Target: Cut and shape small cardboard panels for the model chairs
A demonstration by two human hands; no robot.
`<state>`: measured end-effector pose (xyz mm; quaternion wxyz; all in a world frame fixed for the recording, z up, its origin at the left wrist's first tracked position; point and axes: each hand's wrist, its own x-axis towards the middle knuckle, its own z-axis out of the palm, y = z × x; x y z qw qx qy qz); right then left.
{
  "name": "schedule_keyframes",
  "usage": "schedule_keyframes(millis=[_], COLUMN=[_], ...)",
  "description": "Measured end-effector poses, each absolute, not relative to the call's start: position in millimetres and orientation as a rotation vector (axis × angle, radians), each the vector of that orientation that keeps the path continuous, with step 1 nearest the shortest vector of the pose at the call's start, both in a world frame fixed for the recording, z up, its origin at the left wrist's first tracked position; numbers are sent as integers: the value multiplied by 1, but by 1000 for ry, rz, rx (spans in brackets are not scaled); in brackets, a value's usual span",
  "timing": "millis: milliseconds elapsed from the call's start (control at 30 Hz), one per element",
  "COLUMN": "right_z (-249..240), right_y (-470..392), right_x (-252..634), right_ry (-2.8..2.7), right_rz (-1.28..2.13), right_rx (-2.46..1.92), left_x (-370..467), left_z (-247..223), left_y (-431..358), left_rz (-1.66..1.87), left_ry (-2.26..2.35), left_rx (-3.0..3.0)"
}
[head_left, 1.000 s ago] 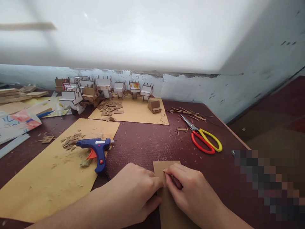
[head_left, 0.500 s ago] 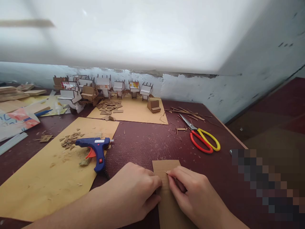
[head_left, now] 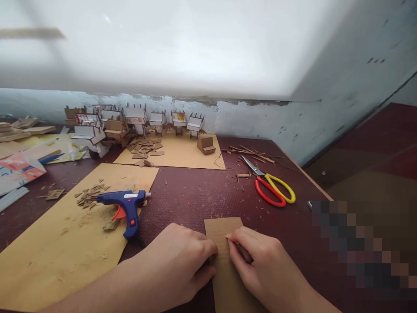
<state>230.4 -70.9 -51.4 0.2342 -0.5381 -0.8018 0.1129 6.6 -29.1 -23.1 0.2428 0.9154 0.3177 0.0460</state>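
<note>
A flat strip of corrugated cardboard [head_left: 223, 228] lies on the dark red table in front of me. Along its left edge rests my left hand [head_left: 187, 263], fingers curled, the index finger and thumb touching the cardboard. My right hand [head_left: 260, 261] is over the strip's right side, thumb and forefinger pinched together. Out of that pinch pokes the pale, pointed tip of a thin small thing [head_left: 226, 236], most of it hidden by the fingers. The tip is at the cardboard's surface; whether it touches I cannot tell.
A blue glue gun [head_left: 128, 206] lies left on a yellow sheet [head_left: 65, 261] among small cardboard scraps. Scissors [head_left: 273, 187] with red and yellow handles lie right. Several small cardboard models [head_left: 195, 124] stand along the wall, near thin offcuts [head_left: 250, 152].
The view has shifted slightly, so the table's things appear a little further left. Both hands keep nearly the same place on the cardboard strip.
</note>
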Motion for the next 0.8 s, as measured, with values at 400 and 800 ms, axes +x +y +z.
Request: schedule_keyframes(millis=[400, 800], right_z=[-48, -49], right_y=[-70, -69], right_x=[237, 232], right_ry=[-2174, -2167], right_rz=[277, 362], right_rx=[-1510, -1445], left_x=[7, 7], left_z=[-22, -25], left_y=[-29, -29], left_rz=[160, 148], left_ry=[871, 877], left_rx=[2481, 2477])
